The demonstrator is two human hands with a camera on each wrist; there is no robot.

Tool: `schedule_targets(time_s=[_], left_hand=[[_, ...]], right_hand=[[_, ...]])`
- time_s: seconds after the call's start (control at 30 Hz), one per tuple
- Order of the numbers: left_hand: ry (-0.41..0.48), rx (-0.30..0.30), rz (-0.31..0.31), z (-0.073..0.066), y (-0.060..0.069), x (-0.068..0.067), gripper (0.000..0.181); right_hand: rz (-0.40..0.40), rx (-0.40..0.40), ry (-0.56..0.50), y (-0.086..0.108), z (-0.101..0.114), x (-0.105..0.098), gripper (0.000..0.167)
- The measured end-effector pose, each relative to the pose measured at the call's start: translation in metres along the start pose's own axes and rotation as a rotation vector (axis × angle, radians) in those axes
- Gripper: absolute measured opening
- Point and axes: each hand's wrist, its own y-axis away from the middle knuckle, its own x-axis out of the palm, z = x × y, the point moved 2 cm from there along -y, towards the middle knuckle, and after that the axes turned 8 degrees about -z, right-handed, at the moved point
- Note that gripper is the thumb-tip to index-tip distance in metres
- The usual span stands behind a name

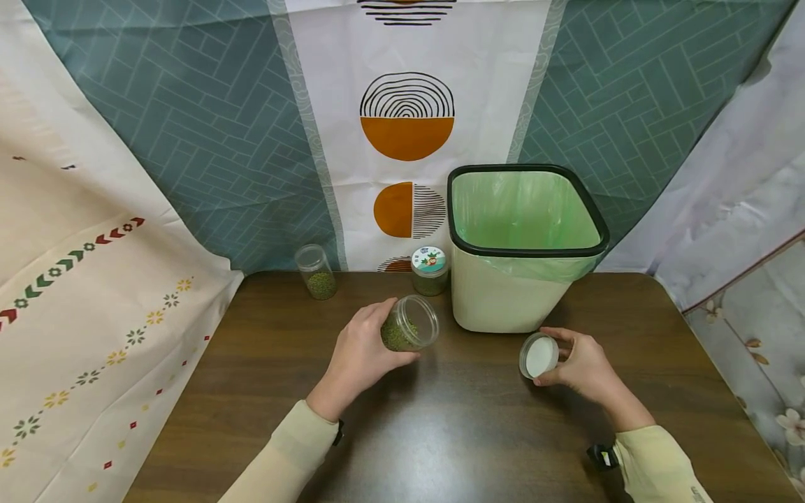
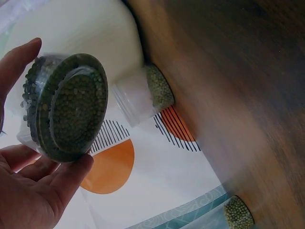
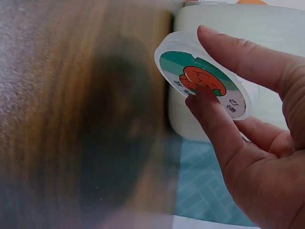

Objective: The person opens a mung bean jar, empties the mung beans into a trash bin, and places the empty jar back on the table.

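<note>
My left hand [image 1: 365, 346] grips a clear plastic jar [image 1: 402, 328] partly filled with green beans, its uncovered mouth tipped to the right above the table. In the left wrist view the jar's base [image 2: 76, 109] faces the camera, beans piled against it. Between thumb and fingers, my right hand [image 1: 581, 367] holds a round jar lid [image 1: 539, 356] in front of the bin. Its white inside shows in the head view; the right wrist view shows a label [image 3: 205, 81] with an orange-red picture on its top.
A cream bin [image 1: 503, 297] with a black rim and green liner stands at the back right. Behind the held jar is a lidded jar [image 1: 430, 272] of beans. An uncovered jar [image 1: 319, 276] with some beans stands farther left. Patterned cloth [image 1: 251, 140] hangs along the table's back edge.
</note>
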Motion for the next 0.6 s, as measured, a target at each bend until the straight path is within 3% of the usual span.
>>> schedule_targets(time_s=[0.6], left_hand=[[-0.001, -0.013, -0.010, 0.0039, -0.0004, 0.0014, 0.091]], right_hand=[[-0.063, -0.026, 0.120, -0.0024, -0.0097, 0.0008, 0.093]])
